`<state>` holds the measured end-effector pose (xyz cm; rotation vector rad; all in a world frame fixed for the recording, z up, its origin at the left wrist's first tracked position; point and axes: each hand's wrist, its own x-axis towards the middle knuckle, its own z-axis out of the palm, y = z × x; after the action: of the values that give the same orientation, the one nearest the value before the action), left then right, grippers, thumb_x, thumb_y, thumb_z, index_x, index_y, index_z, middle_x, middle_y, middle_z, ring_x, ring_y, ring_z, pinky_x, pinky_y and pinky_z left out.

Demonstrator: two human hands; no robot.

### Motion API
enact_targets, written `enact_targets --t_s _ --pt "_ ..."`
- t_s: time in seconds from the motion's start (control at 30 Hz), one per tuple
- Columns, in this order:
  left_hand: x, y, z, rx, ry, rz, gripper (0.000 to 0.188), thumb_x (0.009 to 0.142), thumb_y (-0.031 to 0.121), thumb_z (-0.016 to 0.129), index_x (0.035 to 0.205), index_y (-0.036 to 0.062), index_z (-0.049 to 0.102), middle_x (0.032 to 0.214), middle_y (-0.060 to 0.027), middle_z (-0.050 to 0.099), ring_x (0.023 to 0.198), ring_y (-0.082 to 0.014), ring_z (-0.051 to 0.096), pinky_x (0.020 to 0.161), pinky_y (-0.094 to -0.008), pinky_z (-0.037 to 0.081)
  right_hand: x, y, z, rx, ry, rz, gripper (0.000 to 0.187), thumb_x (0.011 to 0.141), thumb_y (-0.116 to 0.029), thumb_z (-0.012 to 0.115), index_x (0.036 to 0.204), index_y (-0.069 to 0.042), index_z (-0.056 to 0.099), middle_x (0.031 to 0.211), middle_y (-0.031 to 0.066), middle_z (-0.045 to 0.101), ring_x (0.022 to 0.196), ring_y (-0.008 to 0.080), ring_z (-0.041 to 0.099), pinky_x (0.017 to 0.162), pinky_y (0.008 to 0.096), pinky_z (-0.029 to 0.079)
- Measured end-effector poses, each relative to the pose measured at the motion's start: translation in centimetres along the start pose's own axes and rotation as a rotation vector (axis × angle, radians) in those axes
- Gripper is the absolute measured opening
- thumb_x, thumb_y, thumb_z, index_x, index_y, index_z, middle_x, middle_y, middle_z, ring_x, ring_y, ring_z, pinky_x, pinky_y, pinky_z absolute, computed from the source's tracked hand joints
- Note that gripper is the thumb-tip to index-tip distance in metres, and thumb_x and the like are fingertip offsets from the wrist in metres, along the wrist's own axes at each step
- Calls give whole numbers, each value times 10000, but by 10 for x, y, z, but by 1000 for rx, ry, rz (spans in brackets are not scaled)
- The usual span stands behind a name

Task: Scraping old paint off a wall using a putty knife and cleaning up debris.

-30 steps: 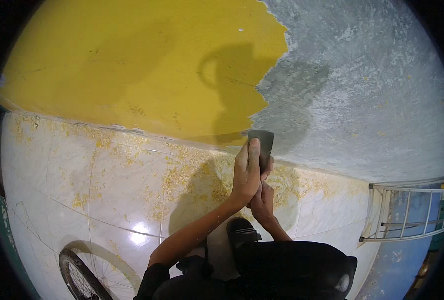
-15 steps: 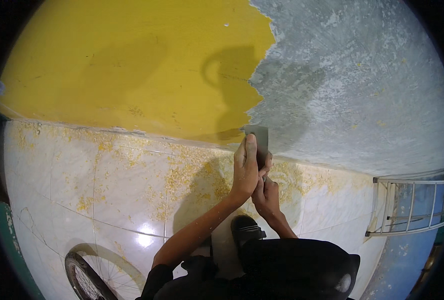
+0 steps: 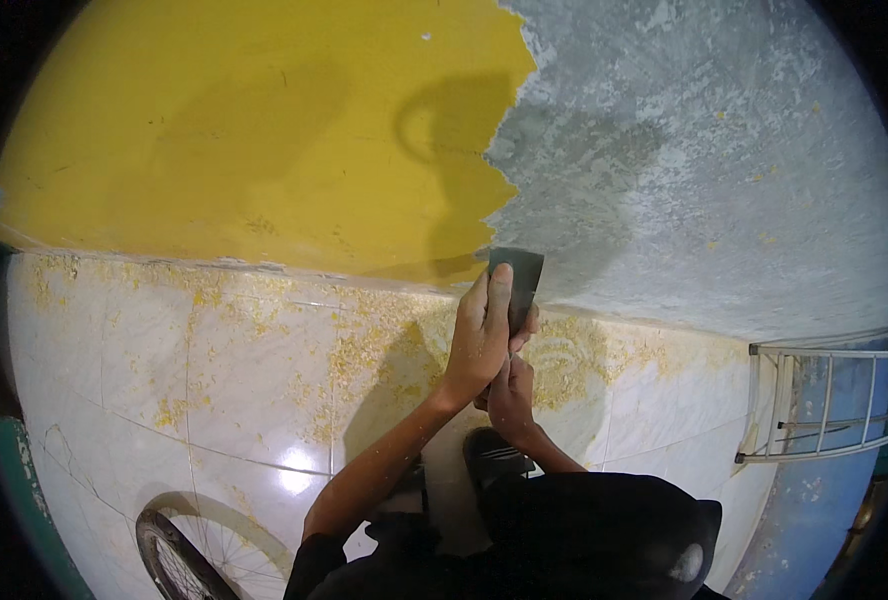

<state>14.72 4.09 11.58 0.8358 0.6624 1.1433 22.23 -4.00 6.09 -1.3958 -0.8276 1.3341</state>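
Both my hands are closed on a paint scraper (image 3: 528, 287) with a broad dark blade. My left hand (image 3: 479, 340) grips the blade, its thumb laid along the face and fingertips curling round the other side. Lower down, my right hand (image 3: 512, 400) is wrapped round the handle, which is mostly hidden. The blade's top edge is at the low part of the wall, by the ragged border between yellow paint (image 3: 264, 150) on the left and bare grey plaster (image 3: 684, 180) on the right. Whether the edge touches the wall I cannot tell.
Yellow paint flakes (image 3: 374, 350) litter the pale tiled floor (image 3: 254, 400) along the wall's foot. A bicycle wheel (image 3: 164, 550) is at the lower left, and a metal ladder (image 3: 824, 405) lies at the right near a blue wall (image 3: 804, 520). My shoe (image 3: 494, 455) is below my hands.
My hands have shifted slightly left, the right one most, and the scraper is angled a little differently, showing more of its blade. Both hands keep their hold.
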Motion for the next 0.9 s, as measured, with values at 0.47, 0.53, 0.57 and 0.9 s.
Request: enact_targets --t_s 0.47,0.53,0.57,0.9 --pt "6 48 18 -47 116 102 387 996 327 315 727 58 388 525 -15 432 416 -62 338 394 -206 293 10 -53 16 -419 -19 -295 312 951 -210 380 769 21 486 534 119 495 483 202 511 468 329 400" --pt "1 32 18 -90 167 28 374 995 319 321 736 59 394 533 -13 427 421 -65 346 393 -206 285 7 -26 6 -418 11 -341 331 956 -217 376 752 19 487 528 101 495 477 185 501 461 330 392" --pt "-2 19 8 -61 122 4 366 993 315 327 743 58 399 538 -14 426 423 -66 348 393 -208 282 2 -16 4 -362 7 -226 338 958 -221 373 743 13 488 528 86 496 475 169 496 456 324 389" --pt "-3 -2 0 -57 -6 -22 349 989 326 327 775 62 405 526 -15 427 415 -60 326 395 -206 267 -6 16 -3 -102 20 -139 365 987 -262 326 723 -38 443 529 -3 438 457 83 412 422 254 332"
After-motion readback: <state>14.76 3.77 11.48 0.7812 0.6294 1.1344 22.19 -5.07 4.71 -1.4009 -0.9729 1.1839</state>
